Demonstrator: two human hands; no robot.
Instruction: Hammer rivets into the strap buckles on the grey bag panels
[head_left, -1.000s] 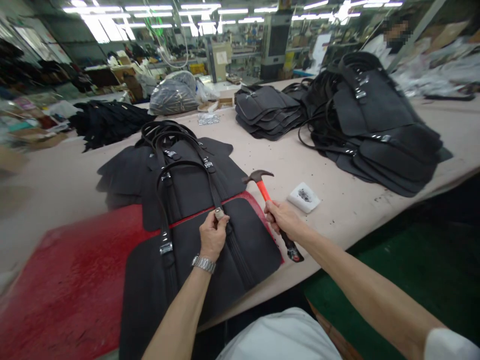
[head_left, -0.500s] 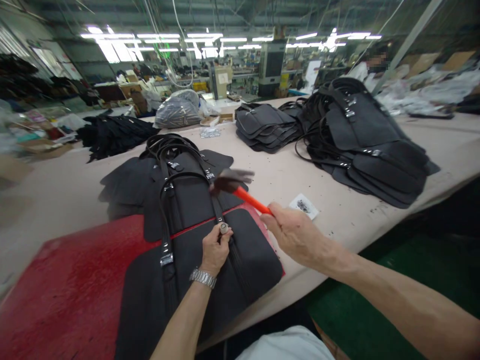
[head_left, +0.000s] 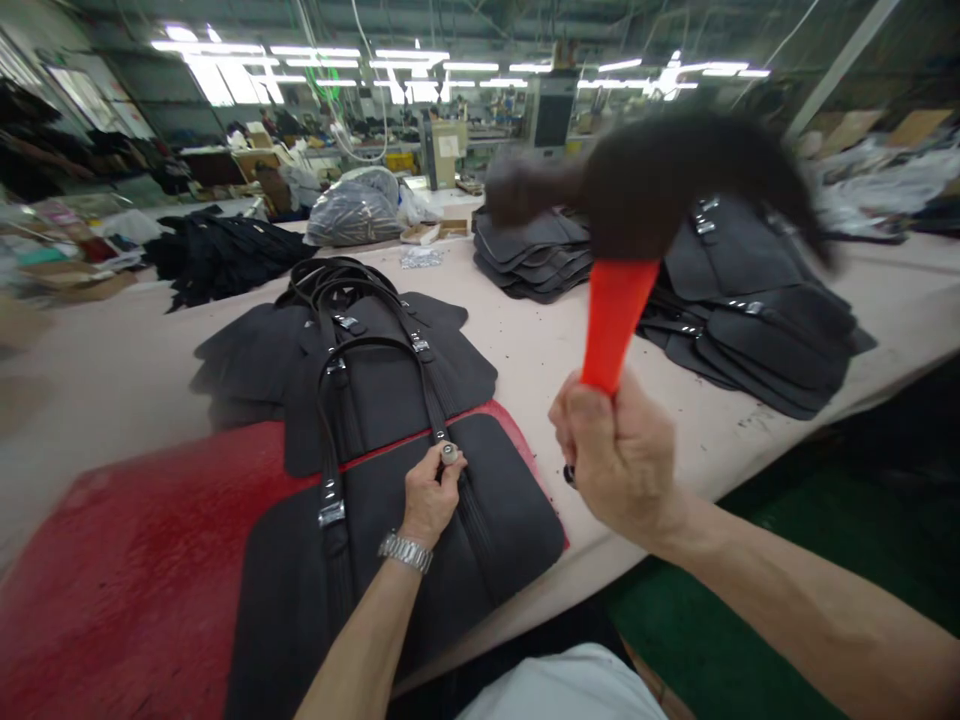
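Note:
My right hand (head_left: pixel 622 460) is closed around the red handle of a claw hammer (head_left: pixel 619 320), whose dark head is raised high and blurred by motion. My left hand (head_left: pixel 433 495), with a metal watch on the wrist, pinches a short metal punch (head_left: pixel 448 454). It stands on the strap of a black leather bag panel (head_left: pixel 510 500), close to a metal fitting; the tip is hidden. The panel lies partly on a red mat (head_left: pixel 165 540). Another buckle (head_left: pixel 331 512) shows on the strap's left side.
Beyond the panel lie more black bag panels with handles (head_left: pixel 247 350). Further stacks (head_left: pixel 780 340) sit at the right and back right of the table (head_left: pixel 540 370). A plastic-wrapped bundle (head_left: pixel 356 210) and dark cloth pieces (head_left: pixel 225 255) lie at the back left.
My right hand has swung the hammer up from low over the strap to high above the table, nearer the camera. My left hand keeps the punch in the same spot.

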